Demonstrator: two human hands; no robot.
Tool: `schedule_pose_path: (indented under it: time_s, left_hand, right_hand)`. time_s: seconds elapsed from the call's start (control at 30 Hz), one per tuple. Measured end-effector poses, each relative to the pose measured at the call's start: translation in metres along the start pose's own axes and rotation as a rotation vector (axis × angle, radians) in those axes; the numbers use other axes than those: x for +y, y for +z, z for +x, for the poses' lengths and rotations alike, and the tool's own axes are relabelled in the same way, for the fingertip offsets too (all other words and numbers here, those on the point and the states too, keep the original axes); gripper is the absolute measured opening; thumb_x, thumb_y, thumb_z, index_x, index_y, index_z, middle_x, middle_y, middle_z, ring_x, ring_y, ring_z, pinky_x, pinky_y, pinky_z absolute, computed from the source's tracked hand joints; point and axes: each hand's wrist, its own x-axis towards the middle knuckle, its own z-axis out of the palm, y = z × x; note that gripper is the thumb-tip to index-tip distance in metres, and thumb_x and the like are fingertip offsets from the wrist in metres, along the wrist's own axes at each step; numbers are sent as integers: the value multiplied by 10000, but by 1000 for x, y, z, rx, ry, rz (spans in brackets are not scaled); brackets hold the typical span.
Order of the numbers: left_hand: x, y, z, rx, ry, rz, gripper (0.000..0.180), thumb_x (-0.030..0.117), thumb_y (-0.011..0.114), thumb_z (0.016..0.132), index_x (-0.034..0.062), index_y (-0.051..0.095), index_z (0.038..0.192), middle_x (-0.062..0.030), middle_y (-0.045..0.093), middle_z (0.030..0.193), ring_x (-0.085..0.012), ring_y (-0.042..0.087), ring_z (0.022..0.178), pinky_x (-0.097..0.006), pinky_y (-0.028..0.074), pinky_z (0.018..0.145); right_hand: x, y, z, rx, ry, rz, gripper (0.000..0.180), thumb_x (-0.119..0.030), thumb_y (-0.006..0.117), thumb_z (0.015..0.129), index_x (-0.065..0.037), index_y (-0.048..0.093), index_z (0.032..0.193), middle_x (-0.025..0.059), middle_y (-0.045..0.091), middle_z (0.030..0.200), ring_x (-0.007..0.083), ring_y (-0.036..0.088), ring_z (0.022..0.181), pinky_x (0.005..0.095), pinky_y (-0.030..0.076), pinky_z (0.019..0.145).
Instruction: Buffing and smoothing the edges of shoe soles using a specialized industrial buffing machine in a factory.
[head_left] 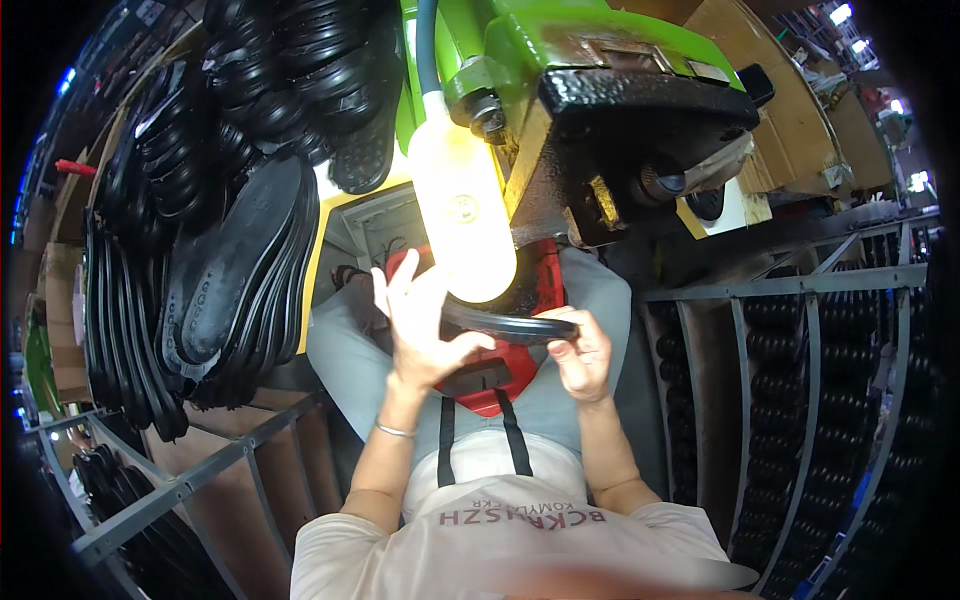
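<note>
Fingers (400, 285) of the left hand (425, 325) spread open, palm against the near end of a black shoe sole (515, 325); the right hand (580, 350) pinches its far end, thumb on top. That sole lies flat between both hands, under a glowing lamp (462, 215) on the green machine (540, 45). Brown cardboard boxes (770, 90) stand behind the machine at upper right. Both forearms rise from below, elbows bent; a thin bracelet (394, 431), probably metal, circles the left wrist.
</note>
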Motion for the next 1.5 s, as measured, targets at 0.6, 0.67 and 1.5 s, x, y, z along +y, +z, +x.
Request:
schedule_pose_path:
  time_s: [0.6,0.67,1.5]
  left_hand:
    - [31,-23,56,196,230,313,464,398,850,577,123,690,915,-36,640,853,-226,548,886,-426,304,873]
    - [31,-25,60,183,231,324,464,396,851,574,127,690,917,-28,639,856,-224,545,885,-424,301,871]
    - [21,-26,64,65,73,288,367,248,776,664,67,623,945,-48,620,919,-207,558,802,-437,309,915]
  right_hand:
    - [15,-4,66,349,-352,-230,454,-112,698,862,74,518,1235,159,601,1170,213,592,1042,312,473,923]
    - [16,-4,69,362,-335,-212,455,-112,694,866,78,515,1239,158,605,1165,210,595,1036,309,473,922]
    - [25,-4,77,445,-251,-164,428,-19,700,837,77,533,1220,94,600,1097,138,581,912,255,471,803]
